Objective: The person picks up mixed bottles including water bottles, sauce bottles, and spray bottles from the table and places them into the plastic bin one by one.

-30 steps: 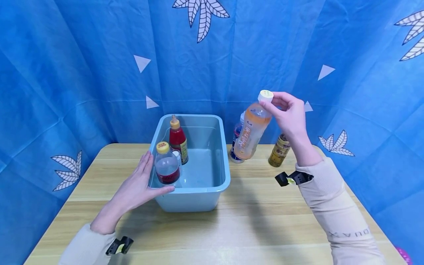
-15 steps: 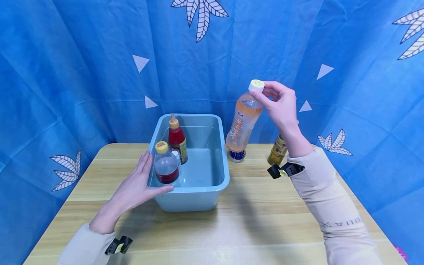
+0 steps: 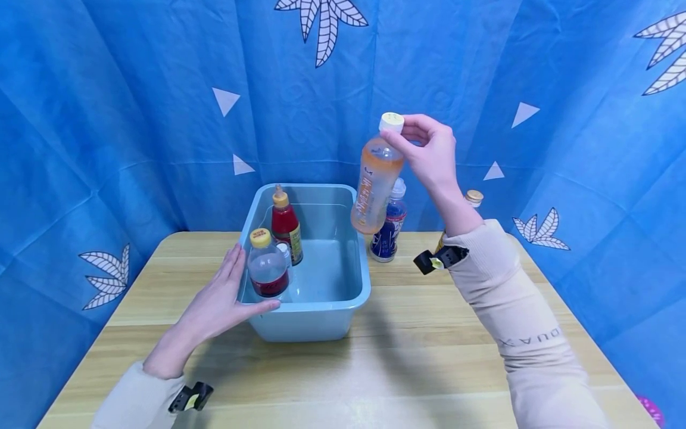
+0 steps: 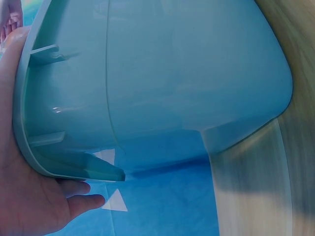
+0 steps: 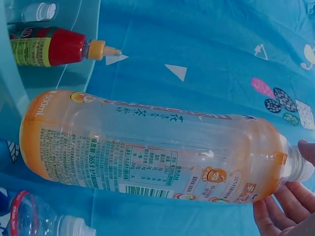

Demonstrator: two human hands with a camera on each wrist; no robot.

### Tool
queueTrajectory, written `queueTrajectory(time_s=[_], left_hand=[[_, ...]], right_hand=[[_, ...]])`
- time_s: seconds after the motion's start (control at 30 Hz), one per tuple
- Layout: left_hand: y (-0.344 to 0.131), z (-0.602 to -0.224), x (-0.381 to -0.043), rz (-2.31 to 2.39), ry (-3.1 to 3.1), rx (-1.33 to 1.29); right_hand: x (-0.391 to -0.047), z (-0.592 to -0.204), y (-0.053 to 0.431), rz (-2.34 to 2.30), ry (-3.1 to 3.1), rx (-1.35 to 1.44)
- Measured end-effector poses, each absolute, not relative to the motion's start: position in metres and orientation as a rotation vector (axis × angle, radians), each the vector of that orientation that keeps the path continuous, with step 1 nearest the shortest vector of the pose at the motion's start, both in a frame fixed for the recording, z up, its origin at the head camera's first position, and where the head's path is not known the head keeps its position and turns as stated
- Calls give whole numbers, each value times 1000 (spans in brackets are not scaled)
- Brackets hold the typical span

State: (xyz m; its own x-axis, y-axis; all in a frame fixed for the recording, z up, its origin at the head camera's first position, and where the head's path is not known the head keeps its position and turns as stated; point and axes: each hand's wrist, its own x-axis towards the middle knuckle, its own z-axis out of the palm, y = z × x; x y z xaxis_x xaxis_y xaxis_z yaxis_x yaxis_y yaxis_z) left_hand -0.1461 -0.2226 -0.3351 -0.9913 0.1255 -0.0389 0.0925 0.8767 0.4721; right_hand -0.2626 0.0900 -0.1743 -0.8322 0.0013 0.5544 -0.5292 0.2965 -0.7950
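the person's right hand (image 3: 429,152) pinched a clear bottle with an orange tint (image 3: 372,185) up at its white cap (image 3: 392,123), thumb on one side and fingers on the other. the body hung in the air, tilted, its base lowest and by the right rim of the blue tub (image 3: 300,326); i couldn't tell whether any of it was over the rim. that high pinch looked like the weak point to me: with nothing under the base, the bottle could swing and knock the rim, and if the fingers slid on the cap, it could drop. a blue-labelled bottle (image 3: 388,232) stood near on the table (image 3: 418,369), and a sideways swing might tip it. the right forearm (image 3: 460,215) hid part of a tan-capped bottle (image 3: 474,197), which a dipping arm could brush.

the left hand (image 3: 214,304) lay at the tub's near left corner, fingers straight, thumb along the near rim, curled round nothing. too hard a push there might slide the tub. inside, a yellow-capped bottle (image 3: 267,265), a red squeeze bottle (image 3: 286,225) and a small white-capped bottle (image 3: 284,248) stood close together, so a jolt could set them knocking.
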Motion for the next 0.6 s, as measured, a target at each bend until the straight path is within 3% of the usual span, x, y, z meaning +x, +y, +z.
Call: queueTrajectory(time_s=[0.6], left_hand=[[-222,-334,-146,746,2972,164]], right_hand=[[-294,-179,51,1526,-2168,430]])
